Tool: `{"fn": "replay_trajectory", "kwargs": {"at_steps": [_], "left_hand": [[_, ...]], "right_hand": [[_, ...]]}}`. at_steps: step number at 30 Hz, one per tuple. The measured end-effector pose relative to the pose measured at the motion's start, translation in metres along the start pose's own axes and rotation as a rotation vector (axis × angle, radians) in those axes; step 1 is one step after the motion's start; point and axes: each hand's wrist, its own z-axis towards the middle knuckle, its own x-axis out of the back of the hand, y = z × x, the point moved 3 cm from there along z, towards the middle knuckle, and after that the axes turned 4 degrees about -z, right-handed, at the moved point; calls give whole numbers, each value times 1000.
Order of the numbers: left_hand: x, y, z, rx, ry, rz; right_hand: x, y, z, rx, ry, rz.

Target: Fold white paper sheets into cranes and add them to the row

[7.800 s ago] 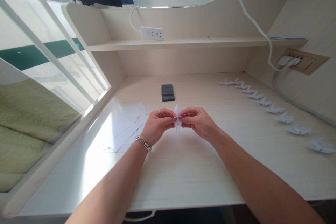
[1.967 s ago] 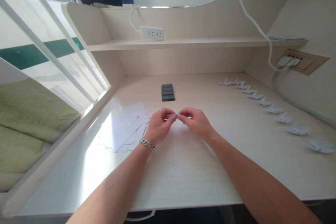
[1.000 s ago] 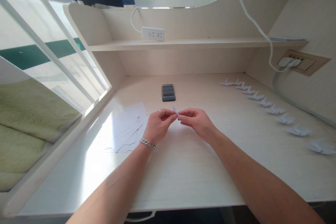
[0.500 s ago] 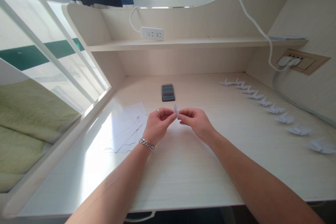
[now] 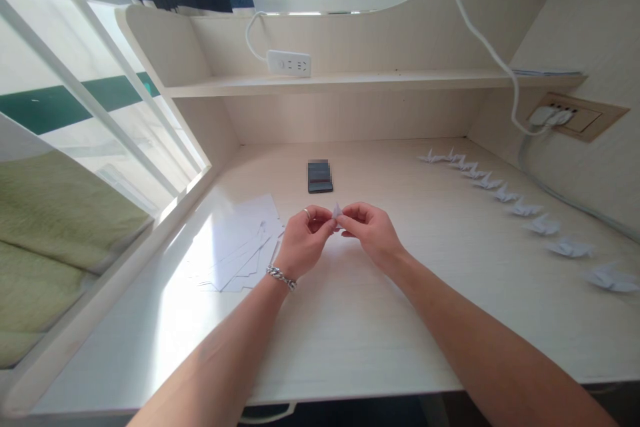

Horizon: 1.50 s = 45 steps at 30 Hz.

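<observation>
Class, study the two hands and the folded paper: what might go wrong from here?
The left hand and right hand both pinch the folded paper, so an uneven tug might tear it. Loose sheets lie close by the left hand, so a sideways move might scatter them.

Between right hand (image 5: 375,230) and paper cranes (image 5: 524,209), desk (image 5: 445,233) gives passage; dark device (image 5: 320,180) obstructs ahead.

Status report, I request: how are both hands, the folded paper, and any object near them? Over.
Left hand and right hand pinching the folded paper between them. One white point shows upward. Dark object beyond hands, apart.
</observation>
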Motion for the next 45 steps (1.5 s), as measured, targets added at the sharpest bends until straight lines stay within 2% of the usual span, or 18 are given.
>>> {"fn": "replay_trajectory", "kwargs": {"at_steps": [12,24,30,36,39,45], "left_hand": [[-1,-1,-1,0,-9,-20],[-5,-1,-2,-1,-68,20],[-5,-2,-3,28,-65,13],[-5,-3,-3,40,-90,12],[-5,-3,-3,58,-101,16],[-4,-4,-4,92,-112,10]], "right_hand": [[-2,-2,-3,-80,72,147],[2,3,2,-41,137,163],[4,2,3,-3,106,124],[7,4,3,22,8,21],[8,6,3,27,16,-28],[8,0,2,-15,16,17]]}}
